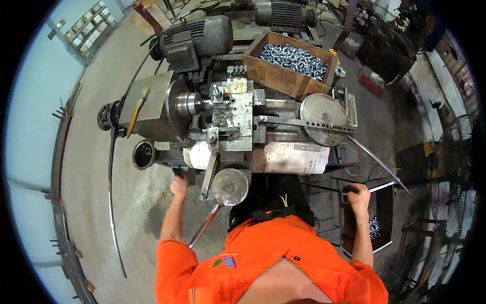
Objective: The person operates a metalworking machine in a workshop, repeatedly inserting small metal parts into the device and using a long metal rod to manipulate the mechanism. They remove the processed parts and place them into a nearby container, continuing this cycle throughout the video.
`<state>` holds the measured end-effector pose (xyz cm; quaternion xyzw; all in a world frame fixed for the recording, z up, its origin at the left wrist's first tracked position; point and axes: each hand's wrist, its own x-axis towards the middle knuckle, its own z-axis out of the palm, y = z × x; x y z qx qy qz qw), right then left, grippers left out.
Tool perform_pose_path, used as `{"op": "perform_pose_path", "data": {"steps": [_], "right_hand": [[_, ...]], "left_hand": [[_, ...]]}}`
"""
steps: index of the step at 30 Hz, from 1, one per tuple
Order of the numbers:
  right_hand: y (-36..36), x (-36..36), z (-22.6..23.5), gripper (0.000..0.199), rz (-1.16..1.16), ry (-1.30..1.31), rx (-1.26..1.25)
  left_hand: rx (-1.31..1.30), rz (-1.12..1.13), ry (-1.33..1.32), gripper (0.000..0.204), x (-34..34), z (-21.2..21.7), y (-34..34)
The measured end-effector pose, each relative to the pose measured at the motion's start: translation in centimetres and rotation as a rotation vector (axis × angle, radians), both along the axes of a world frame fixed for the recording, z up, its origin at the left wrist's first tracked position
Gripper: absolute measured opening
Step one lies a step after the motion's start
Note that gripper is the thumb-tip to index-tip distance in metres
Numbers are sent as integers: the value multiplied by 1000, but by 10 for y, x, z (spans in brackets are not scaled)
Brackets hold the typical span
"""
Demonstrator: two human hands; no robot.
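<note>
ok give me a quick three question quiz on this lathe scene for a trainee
1. True or false: the wooden box behind the lathe holds shiny metal parts.
2. Which hand grips the rim of the dark bin beside the machine: A) left hand, B) right hand, C) neither?
3. Fill in: the left hand reaches up to a dark ____ at the lathe's front lower edge.

Key
1. True: the box is heaped with small silvery pieces.
2. B: the right hand is closed on the bin's near rim.
3. Handle: its fingers are wrapped around it, though the handle itself is mostly hidden.
</note>
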<state>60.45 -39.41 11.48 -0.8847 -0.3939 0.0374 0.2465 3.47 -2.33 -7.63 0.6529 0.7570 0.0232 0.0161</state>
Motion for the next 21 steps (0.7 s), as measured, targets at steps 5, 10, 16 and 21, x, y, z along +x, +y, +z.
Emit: {"op": "perform_pose_path", "data": {"steps": [5,10,16,21], "right_hand": [[31,17,33,29,84,-37,71],[113,4,92,31,385,-60,257],[217,-65,140,34,801,-91,355],[303,-148,159,31,1098,-187,449]], "left_hand": [[-131,-340,112,38,-9,41,11],[-144,-493,112,33,-37,47,22],[-190,-276,88,33,-26,52,13],[-118,-242,-159,43,-58,122,8]]}}
